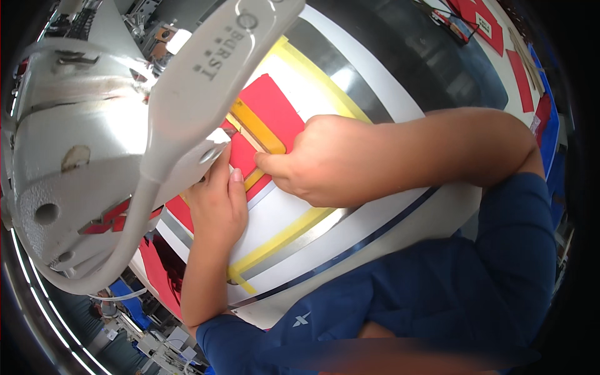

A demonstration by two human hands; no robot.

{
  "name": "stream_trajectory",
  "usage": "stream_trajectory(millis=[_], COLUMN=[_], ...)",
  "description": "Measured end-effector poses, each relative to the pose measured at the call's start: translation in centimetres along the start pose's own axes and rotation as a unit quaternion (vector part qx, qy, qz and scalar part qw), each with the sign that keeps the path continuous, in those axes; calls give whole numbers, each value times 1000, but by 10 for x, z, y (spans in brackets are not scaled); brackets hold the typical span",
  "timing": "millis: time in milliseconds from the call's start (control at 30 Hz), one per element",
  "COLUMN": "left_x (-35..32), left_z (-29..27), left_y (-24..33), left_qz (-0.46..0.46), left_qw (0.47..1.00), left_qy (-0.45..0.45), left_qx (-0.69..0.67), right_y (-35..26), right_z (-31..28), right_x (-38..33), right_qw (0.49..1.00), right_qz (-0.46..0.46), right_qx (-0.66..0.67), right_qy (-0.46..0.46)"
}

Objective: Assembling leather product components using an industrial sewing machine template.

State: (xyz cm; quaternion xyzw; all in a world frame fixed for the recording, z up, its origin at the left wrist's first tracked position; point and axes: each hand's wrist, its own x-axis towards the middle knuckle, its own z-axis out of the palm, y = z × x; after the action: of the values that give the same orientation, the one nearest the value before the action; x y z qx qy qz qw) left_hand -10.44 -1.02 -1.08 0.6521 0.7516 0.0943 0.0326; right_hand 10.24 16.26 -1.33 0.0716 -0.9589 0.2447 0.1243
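Observation:
A red fabric piece (275, 109) lies on the white sewing table (369, 69), under an orange-yellow guide strip (259, 128). My left hand (219, 203) lies flat on the red fabric, fingers pointing under the grey-white sewing machine head (81, 156). My right hand (319, 162) is curled, its fingertips pinching the edge of the red fabric right beside the left hand. Where the fabric meets the needle is hidden by the machine's lamp arm (206, 69).
Yellow tape lines (281, 237) frame a rectangle on the table top. More red pieces (487, 25) lie at the far right of the table. Red cloth (156, 269) hangs below the table's left edge. My blue sleeves (437, 294) fill the lower right.

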Motion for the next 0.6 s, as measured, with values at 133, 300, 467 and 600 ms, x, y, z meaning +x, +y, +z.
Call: stream_trajectory(millis=[133,300,467,600], left_x=[8,18,29,34], left_z=[3,7,8,13], left_y=[-7,-14,-22,-25], left_qz=[-10,-18,-42,-42], left_qw=[999,998,994,983], left_qy=[6,18,4,19], left_qx=[-31,-58,-102,-175], right_y=[4,11,18,20], right_z=[2,3,1,-3], right_x=[5,8,3,4], right_qw=[998,999,998,998], right_qz=[45,37,30,50], right_qx=[37,-8,-44,-29], right_qy=[15,18,21,1])
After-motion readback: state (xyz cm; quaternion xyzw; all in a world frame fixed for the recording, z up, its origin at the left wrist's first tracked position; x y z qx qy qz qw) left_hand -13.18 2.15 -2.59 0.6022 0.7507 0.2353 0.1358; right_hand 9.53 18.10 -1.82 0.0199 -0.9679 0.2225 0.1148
